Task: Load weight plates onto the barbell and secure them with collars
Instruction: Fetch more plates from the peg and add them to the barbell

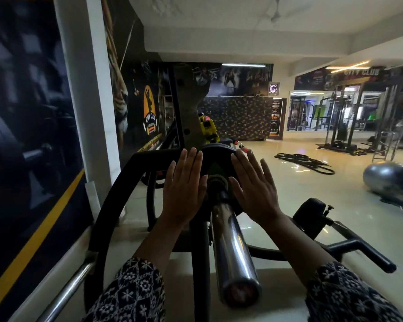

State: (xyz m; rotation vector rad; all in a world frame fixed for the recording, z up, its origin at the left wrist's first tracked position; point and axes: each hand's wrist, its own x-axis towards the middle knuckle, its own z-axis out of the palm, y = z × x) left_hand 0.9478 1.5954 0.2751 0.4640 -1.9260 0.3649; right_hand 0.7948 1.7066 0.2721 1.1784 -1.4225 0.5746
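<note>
A chrome barbell sleeve (230,249) points toward me from the middle of the view, its end cap near the bottom. A black weight plate (216,159) sits on the sleeve at its far end. My left hand (184,189) lies flat against the plate's face left of the sleeve, fingers straight and together. My right hand (254,189) presses flat on the plate to the right of the sleeve, fingers slightly spread. Neither hand grips anything. No collar shows on the sleeve.
A black curved machine frame (116,205) arcs to the left of the bar, and a black handle (358,249) sticks out at the right. A wall with posters runs along the left. Battle ropes (305,162) and a grey exercise ball (382,175) lie on the floor.
</note>
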